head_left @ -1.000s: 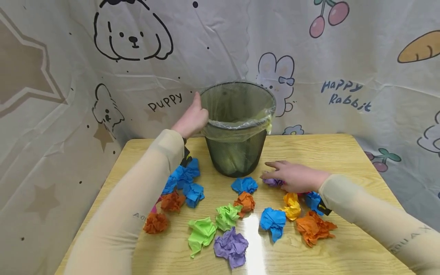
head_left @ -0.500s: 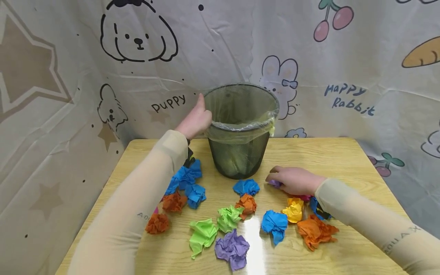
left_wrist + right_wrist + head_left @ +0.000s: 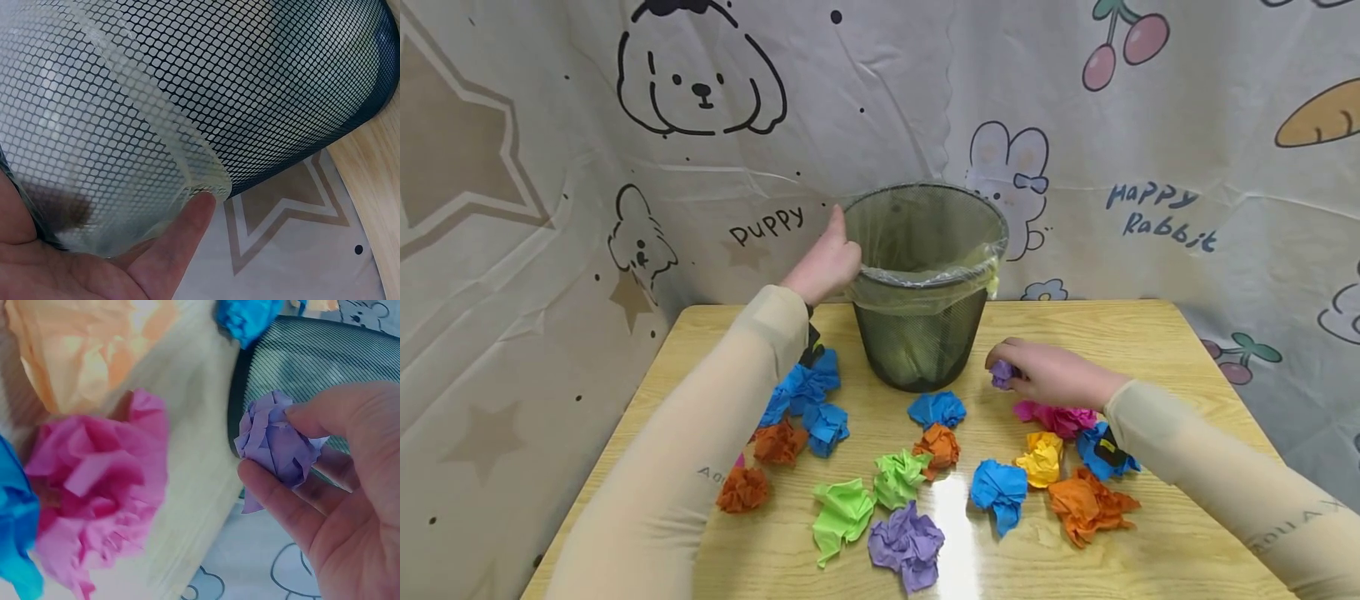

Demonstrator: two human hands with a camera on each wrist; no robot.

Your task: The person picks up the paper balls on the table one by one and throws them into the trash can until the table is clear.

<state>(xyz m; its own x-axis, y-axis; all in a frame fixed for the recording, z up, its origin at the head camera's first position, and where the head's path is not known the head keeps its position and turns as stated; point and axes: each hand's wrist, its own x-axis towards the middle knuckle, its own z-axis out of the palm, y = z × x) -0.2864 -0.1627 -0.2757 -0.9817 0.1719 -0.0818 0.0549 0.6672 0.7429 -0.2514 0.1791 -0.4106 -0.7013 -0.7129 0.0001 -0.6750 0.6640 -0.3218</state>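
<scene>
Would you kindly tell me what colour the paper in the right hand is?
Purple; the crumpled paper shows best in the right wrist view.

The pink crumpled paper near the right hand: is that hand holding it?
No, the right hand pinches a purple paper ball, while the pink paper lies apart on the table.

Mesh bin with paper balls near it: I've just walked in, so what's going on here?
A person holds the mesh bin by its rim with the left hand. The right hand pinches a small purple paper ball beside the bin, not yet inside it. Other crumpled paper balls lie on the table.
</scene>
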